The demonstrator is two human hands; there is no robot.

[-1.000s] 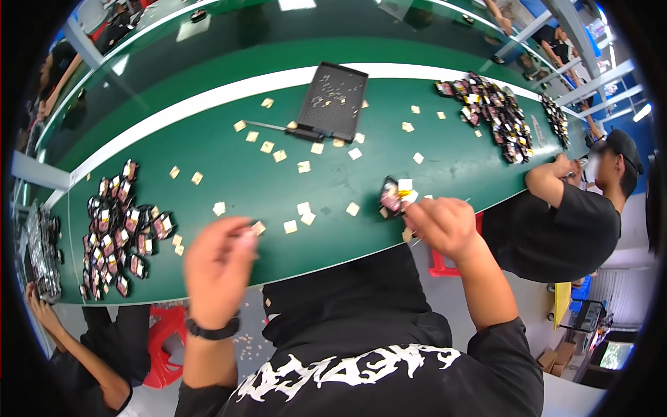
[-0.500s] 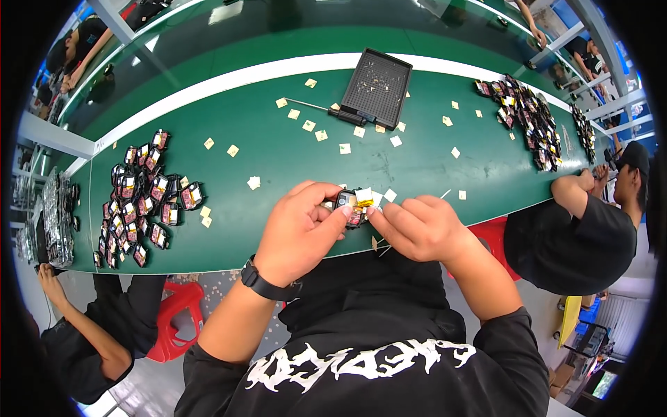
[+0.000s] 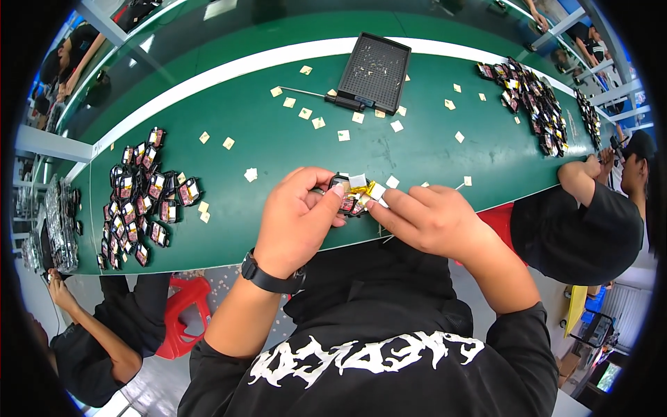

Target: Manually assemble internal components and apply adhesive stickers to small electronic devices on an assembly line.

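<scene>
My left hand [image 3: 297,221] and my right hand [image 3: 425,219] meet over the near edge of the green table [image 3: 292,153]. Together they grip a small black part [image 3: 349,197] with a white tab and a yellow strip. Fingertips of both hands pinch it from either side. A black watch sits on my left wrist.
A heap of small black parts [image 3: 142,194] lies at the left, another heap [image 3: 531,104] at the far right. A black tray [image 3: 377,71] with a thin tool [image 3: 333,99] stands at the back. Pale square pieces [image 3: 343,135] are scattered about. Other people work at both sides.
A second ago my hands were apart, the right holding the part. They came together at the table edge and now both stay closed on it.
</scene>
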